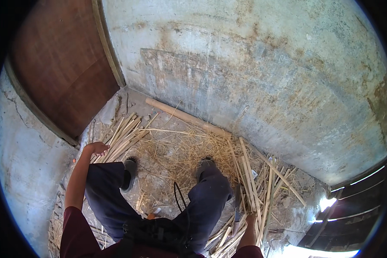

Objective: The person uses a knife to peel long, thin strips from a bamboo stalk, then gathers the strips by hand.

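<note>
The left hand (pixel 99 148) is at the near end of the left sticks (pixel 125 135), a loose bundle of split pale lengths on the ground at the far left. Its fingers look slightly bent and point right, but they are too small to make out clearly, so I cannot tell whether they pinch a stick or only lie over the bundle.

The right hand (pixel 250 217) is low on the near right, among the right sticks (pixel 268 189), longer pieces lying at crossing angles. Its fingers are hard to separate from the wood, and I cannot tell whether they are closed around anything. Just left of it is a dark, narrow, blade-like tool (pixel 237 198); its lower part is unclear. The near ends of this pile are partly covered by the right forearm and cut off by the lower edge.

Straw (pixel 172 144) is scattered between the piles, and a thick pole (pixel 187 116) lies along the foot of the stained wall (pixel 253 77). Two dark shoes (pixel 129 174) show only partly below the trousers (pixel 109 182). A black cord (pixel 180 198) hangs between the legs. At the far left, the brown door (pixel 64 64) runs out of view.
</note>
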`<action>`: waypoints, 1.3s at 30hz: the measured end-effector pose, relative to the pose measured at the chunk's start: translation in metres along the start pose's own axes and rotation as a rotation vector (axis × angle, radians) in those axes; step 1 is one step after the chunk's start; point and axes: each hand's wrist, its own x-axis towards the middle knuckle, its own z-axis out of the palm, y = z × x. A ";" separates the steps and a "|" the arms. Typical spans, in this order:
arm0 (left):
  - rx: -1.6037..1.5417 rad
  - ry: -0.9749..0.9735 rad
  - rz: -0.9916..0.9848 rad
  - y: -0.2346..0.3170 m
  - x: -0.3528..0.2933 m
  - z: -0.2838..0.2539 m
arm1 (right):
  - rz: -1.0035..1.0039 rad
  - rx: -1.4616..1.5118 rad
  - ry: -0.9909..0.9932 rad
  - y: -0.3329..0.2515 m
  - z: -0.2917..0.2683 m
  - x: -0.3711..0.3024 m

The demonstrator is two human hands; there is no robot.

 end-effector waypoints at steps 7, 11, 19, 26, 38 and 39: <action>-0.029 -0.019 -0.029 0.006 0.002 0.002 | -0.164 0.047 0.146 0.011 0.040 -0.045; -0.035 0.011 0.015 -0.001 0.000 0.001 | -0.163 0.150 0.081 0.009 0.047 -0.059; -0.092 0.007 0.110 -0.003 0.000 0.006 | -0.339 0.298 0.232 -0.008 -0.012 -0.130; -0.080 0.058 0.330 0.029 -0.007 0.000 | -0.498 0.227 0.262 -0.003 -0.096 -0.177; -0.062 0.069 0.255 -0.001 -0.034 -0.008 | -0.283 0.119 0.104 0.030 -0.135 -0.118; -0.065 0.078 0.229 -0.012 -0.046 -0.009 | -0.335 0.075 0.139 0.038 -0.131 -0.099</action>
